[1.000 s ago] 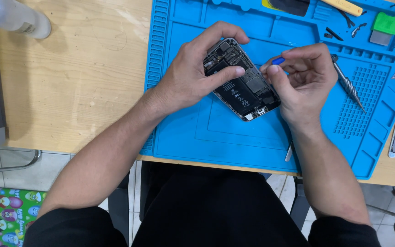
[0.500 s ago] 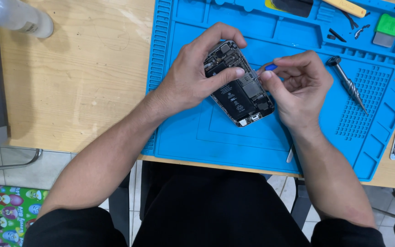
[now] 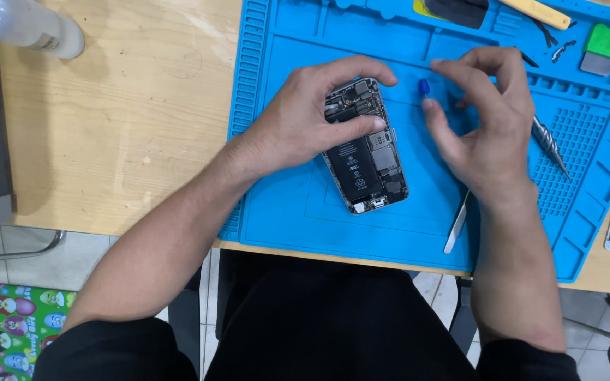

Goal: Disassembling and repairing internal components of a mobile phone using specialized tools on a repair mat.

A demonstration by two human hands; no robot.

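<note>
Phone (image 3: 365, 152) now lies flatter under left hand (image 3: 298, 123); right hand (image 3: 485, 120) has lifted away, grip pinching blue-capped tool (image 3: 424, 87).

1 head-worn view, looking steeply down from above the seated person's lap, close range. Blue mat (image 3: 361, 233) fills center to 2 o'clock, wooden tabletop (image 3: 128, 141) at 10 o'clock, floor along 6 to 8 o'clock.

Blue ridged mat (image 3: 284, 212); black phone battery (image 3: 356, 171); pale wooden table (image 3: 121, 141); green square pad (image 3: 607, 41).
</note>
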